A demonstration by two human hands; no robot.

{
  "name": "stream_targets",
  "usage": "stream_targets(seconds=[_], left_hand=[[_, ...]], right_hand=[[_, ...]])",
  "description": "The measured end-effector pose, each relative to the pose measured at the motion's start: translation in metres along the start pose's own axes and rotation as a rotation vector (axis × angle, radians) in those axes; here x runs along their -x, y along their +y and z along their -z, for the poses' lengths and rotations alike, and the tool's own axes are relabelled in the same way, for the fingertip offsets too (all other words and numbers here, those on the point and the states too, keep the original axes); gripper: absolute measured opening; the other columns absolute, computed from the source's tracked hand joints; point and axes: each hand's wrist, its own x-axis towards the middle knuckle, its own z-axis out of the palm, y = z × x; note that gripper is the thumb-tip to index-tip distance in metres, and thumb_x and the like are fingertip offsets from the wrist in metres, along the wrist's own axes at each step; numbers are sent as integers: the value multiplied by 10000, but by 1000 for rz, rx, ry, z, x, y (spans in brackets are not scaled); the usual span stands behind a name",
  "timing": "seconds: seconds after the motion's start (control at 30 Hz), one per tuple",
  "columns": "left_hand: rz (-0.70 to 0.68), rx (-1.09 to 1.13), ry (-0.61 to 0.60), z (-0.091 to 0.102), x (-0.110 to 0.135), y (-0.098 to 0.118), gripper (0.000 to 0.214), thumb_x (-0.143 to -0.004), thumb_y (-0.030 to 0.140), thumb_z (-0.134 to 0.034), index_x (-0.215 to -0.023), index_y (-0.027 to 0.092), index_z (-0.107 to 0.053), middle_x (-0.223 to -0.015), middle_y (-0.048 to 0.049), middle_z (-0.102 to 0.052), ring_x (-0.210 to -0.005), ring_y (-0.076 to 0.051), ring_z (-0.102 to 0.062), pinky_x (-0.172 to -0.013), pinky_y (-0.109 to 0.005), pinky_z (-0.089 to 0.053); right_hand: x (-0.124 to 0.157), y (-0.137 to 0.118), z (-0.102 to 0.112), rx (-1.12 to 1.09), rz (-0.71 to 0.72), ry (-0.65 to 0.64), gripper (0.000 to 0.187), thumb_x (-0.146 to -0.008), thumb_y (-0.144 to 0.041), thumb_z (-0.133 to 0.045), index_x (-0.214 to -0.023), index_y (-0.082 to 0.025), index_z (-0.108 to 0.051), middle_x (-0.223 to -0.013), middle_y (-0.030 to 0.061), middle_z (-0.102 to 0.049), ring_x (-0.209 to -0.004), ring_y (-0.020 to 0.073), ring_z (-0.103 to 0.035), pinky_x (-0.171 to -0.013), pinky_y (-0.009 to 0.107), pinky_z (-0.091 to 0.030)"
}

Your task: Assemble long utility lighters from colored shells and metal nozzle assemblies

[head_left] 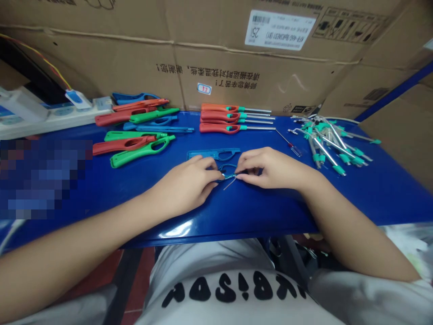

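My left hand (194, 180) is closed around a blue lighter handle shell (229, 170), and its palm hides most of it. At the shell's right end, the fingertips of my right hand (260, 168) pinch together on a thin pale tube or wire (230, 183) that sticks out toward me. Just behind both hands, another blue lighter handle half (213, 154) lies flat on the blue table (209, 216). What exactly lies between the fingertips is small and partly hidden.
Red, green and blue handle shells (135, 149) lie at left, near a white power strip (50, 119). Several assembled lighters (219, 128) line the back beside a small screwdriver (294, 148). Metal lighter tubes (333, 142) pile at right. A cardboard wall (135, 67) bounds the back.
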Motion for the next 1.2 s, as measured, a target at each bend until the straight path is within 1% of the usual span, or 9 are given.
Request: stream_targets(seconds=[0.2, 0.3, 0.43, 0.57, 0.67, 0.87, 1.07, 1.13, 1.2], left_hand=[[-4, -22, 15, 0, -1, 1, 276, -975, 195, -555, -1157, 252, -755, -1148, -73, -696, -1054, -276, -653, -909, -437, -561], [7, -8, 21, 1, -3, -2, 266, -960, 203, -593, -1187, 236, -726, -1164, -62, -729, -1069, -276, -674, -930, -436, -560], [28, 71, 47, 2, -5, -6, 308, -910, 234, -688, -1214, 190, -698, -1133, -71, -763, -1055, -274, -704, -942, -418, -563], [12, 110, 82, -1, -6, -8, 312, -900, 266, -715, -1200, 183, -710, -1102, -77, -770, -1034, -270, -718, -931, -404, -571], [-1, 131, 89, -3, -6, -8, 275, -916, 265, -693, -1175, 178, -725, -1102, -88, -761, -1025, -263, -718, -938, -401, -573], [-19, 115, 55, -5, -5, -7, 240, -957, 246, -637, -1154, 163, -746, -1128, -109, -723, -1060, -267, -684, -958, -421, -567], [-64, 30, 30, -6, -4, -7, 251, -991, 249, -578, -1170, 173, -737, -1137, -115, -690, -1059, -267, -662, -940, -421, -562], [-76, 6, 30, -7, -3, -7, 258, -997, 254, -563, -1174, 171, -732, -1139, -118, -687, -1056, -267, -659, -930, -421, -562], [-80, -2, 30, -7, -3, -7, 259, -999, 258, -559, -1173, 171, -729, -1137, -119, -690, -1052, -266, -663, -925, -418, -562]], right_hand=[[0, -1, -1, 56, 21, 1, 156, -938, -212, -615, -925, -174, -766, -985, 77, -735, -833, 177, -666, -723, 278, -455], [0, -3, 0, 65, 30, -3, 159, -943, -242, -615, -906, -177, -756, -942, 69, -724, -780, 163, -642, -693, 268, -434], [-1, -4, -1, 71, 11, 10, 138, -923, -251, -630, -907, -175, -744, -899, 58, -709, -712, 145, -601, -654, 262, -396], [-6, -2, -10, 90, -8, 61, 150, -934, -247, -601, -846, -168, -693, -840, 46, -673, -702, 139, -569, -641, 263, -355], [-10, -2, -19, 76, -22, 91, 141, -943, -266, -597, -849, -177, -653, -838, 34, -655, -719, 138, -553, -640, 261, -336], [-15, -6, -27, 42, -110, 126, 145, -915, -287, -632, -811, -187, -615, -811, 6, -640, -700, 121, -525, -644, 251, -324], [-21, -8, -27, -116, -320, 93, 129, -855, -279, -701, -784, -179, -662, -695, -20, -632, -616, 102, -525, -601, 232, -327], [-21, -7, -27, -158, -340, 106, 139, -842, -297, -718, -783, -176, -682, -669, -22, -626, -592, 98, -515, -599, 232, -337], [-21, -4, -28, -190, -326, 119, 151, -833, -311, -723, -778, -172, -696, -650, -22, -619, -573, 96, -503, -593, 232, -344]])
